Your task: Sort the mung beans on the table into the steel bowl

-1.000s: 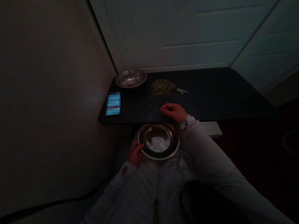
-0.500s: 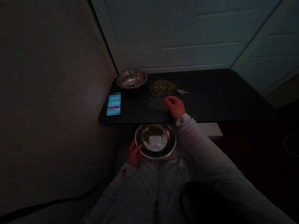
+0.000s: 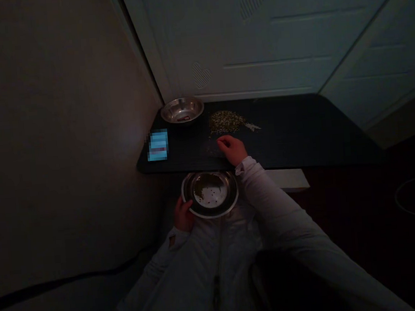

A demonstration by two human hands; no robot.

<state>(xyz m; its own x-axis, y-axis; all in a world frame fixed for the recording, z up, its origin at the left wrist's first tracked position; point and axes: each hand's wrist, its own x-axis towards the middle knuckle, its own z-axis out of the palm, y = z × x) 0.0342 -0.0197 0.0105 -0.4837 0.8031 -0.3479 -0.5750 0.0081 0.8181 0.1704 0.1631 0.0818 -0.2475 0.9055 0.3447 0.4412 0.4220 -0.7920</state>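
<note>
Head view: left hand (image 3: 183,217) holds the bowl (image 3: 212,212) (round-rimmed), mouth upward

My right hand (image 3: 233,149) out ahead, my left hand (image 3: 183,217) low.
My right arm (image 3: 279,200) stretches forward, fingers (image 3: 222,140) curled; my left thumb (image 3: 187,205) is uppermost, the other fingers partly hidden.

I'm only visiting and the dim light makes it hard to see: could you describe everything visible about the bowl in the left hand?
The bowl is round, shiny and metallic-looking, with a bright rim and paler bottom. Greenish-brown grains gather towards its far and left sides, with dark specks scattered nearby. It sits open side up above the person's lap, by the table's near edge. The left hand grips its left side, thumb over the rim.
</note>
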